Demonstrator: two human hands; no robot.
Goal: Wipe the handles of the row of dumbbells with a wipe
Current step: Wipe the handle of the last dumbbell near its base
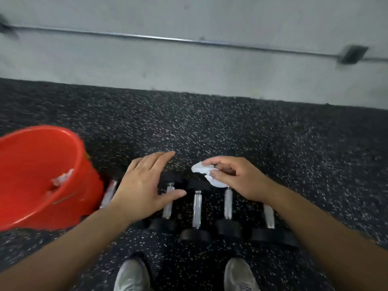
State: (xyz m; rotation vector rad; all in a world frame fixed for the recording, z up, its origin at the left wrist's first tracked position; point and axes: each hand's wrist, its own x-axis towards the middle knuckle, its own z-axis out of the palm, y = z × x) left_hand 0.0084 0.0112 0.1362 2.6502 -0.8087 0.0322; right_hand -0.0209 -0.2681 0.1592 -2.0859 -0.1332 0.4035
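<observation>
Viewing: a row of dumbbells (197, 208) lying on speckled black floor (273, 143), seen from above; the row is taken as landmark.
Row: five chrome handles are counted, laid side by side, black heads at both ends; frame is motion-blurred.
Leftmost handle (108, 194): partly hidden behind the bucket edge and the left forearm.
Middle handle (197, 208): fully exposed, untouched.
Rightmost handle (269, 216): its far end is covered by the right wrist.
Wipe (204, 172): white, crumpled, held above the far heads of the row, between the middle handle and the one to its right; no contact with a handle is seen.
Right hand (235, 177): wipe is pinched between thumb and curled fingertips; hand is positioned over the right half of the row.
Left hand (144, 183): fingers are straight and spread, nothing is held; palm-down over the left part of the row, thumb stretched across the second handle (168, 207); contact cannot be told.
Bucket (37, 175): orange, tilted, just left of the row; a white scrap (63, 177) is seen inside.
Shoes (134, 274): two grey toes are seen on the near side of the row.
Wall (189, 59): pale, beyond the row, with a thin pipe (168, 38) run along it.
</observation>
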